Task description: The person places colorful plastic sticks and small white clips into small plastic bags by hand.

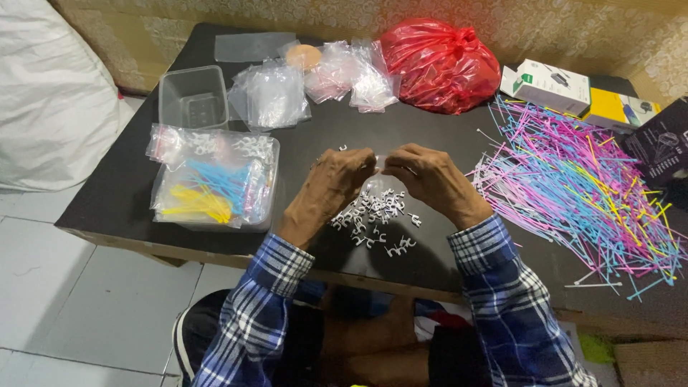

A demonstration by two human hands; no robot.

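— While the left hand (342, 174) and right hand (423, 174) pinch a small clear bag (380, 162) between closed fingertips, how far along does it look?

— Partly, I'd judge. Filled packets (215, 183) sit in the tub (273, 188) at left; white clips (373, 218) below the hands and coloured ties (573, 183) at right remain loose.

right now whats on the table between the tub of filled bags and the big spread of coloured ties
In the head view, the person's left hand and right hand sit there over a pile of small white clips, between the tub and ties.
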